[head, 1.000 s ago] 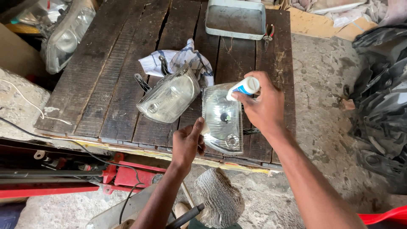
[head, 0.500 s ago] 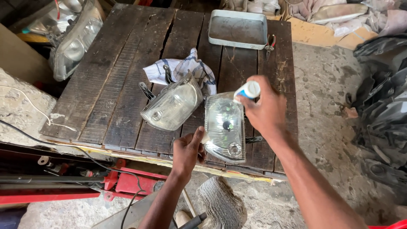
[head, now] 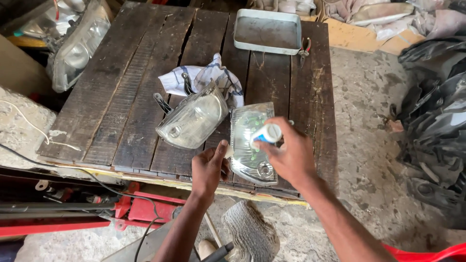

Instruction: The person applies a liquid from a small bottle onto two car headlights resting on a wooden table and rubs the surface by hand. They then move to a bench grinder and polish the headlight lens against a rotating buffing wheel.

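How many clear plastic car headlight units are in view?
3: one under the right hand at the wooden table's front edge, one beside it, one off the table's far-left corner. More may be hidden.

Single head view, steeply downward and close over the wooden table (head: 121, 97)

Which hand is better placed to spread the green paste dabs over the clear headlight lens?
Likely the left hand: it rests at the edge of the clear headlight lens, apparently pinching a small cap, while the right hand grips the white tube.
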